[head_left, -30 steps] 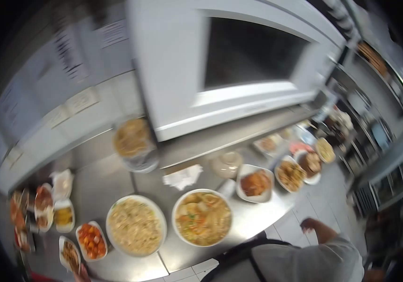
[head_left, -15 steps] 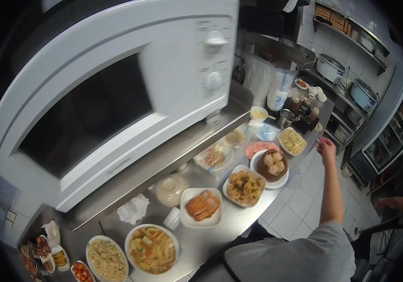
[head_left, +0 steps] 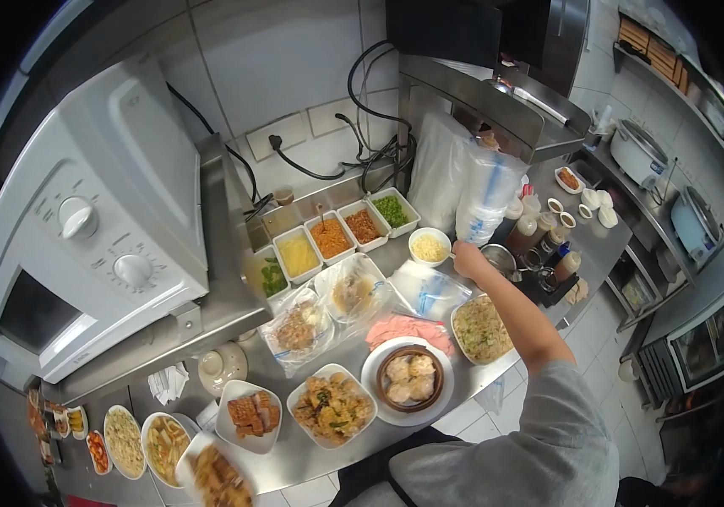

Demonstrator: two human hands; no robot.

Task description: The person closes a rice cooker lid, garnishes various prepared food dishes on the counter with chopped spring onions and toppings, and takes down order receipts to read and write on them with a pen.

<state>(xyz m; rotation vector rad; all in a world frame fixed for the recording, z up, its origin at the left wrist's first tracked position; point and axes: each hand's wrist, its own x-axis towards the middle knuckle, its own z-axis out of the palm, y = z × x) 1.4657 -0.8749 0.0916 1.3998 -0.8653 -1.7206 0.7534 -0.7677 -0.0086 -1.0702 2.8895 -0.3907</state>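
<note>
My right hand (head_left: 467, 259) reaches across the counter, fingers closed at the handle of a spoon in a small white bowl (head_left: 430, 260) of chopped yellowish food. Most of the spoon is hidden by my fingers and the food. Beyond the hand stands a tall plastic-wrapped stack (head_left: 489, 198), and beside it a metal pot (head_left: 499, 260). Under my forearm sits a dish of fried rice (head_left: 480, 329). My left hand is out of view. A blurred white dish of browned food (head_left: 218, 475) appears tilted at the bottom left; what holds it cannot be seen.
Along the counter are dumplings in a steamer (head_left: 411, 379), a dish of fried pieces (head_left: 332, 407), sliced crispy meat (head_left: 252, 414) and a pink cloth (head_left: 410, 333). Topping tubs (head_left: 330, 238) line the back. Sauce bottles (head_left: 524, 232) stand right; a microwave (head_left: 96, 215) occupies the left.
My right hand has moved from beyond the counter's edge to the spoon in the small bowl. The view has swung right, showing the topping tubs. A blurred dish has appeared at bottom left.
</note>
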